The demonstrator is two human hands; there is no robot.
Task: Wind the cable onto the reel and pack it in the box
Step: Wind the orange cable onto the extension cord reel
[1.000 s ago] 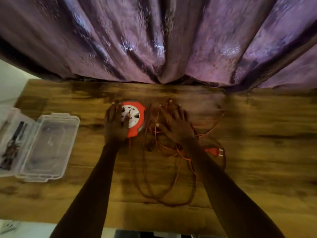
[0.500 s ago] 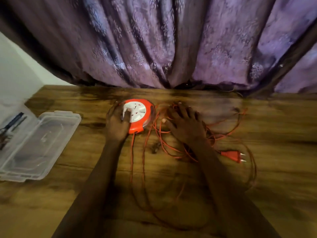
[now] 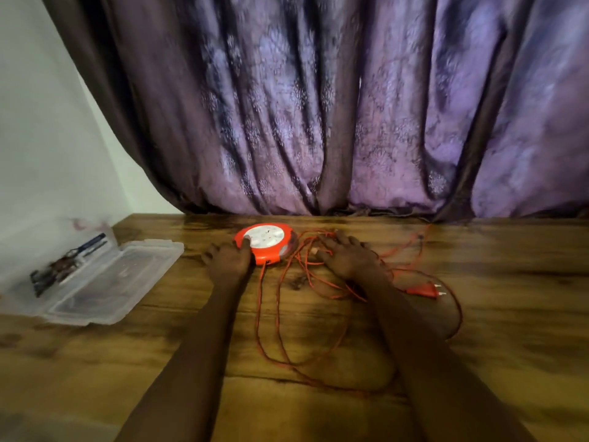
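An orange cable reel with a white socket face lies flat near the back of the wooden table. My left hand holds its left edge, thumb on the white face. The thin orange cable lies unwound in loose loops right of the reel and toward me. My right hand rests flat on the tangle, fingers spread. The cable's orange plug lies to the right of my right forearm. A clear plastic box stands open at the left.
One half of the open box holds dark tools, among them a blue-handled one. A purple curtain hangs down to the table's back edge. A white wall borders the left side.
The camera has tilted up, showing more curtain. My left thumb has shifted onto the reel's face. My right hand stays on the cable tangle.
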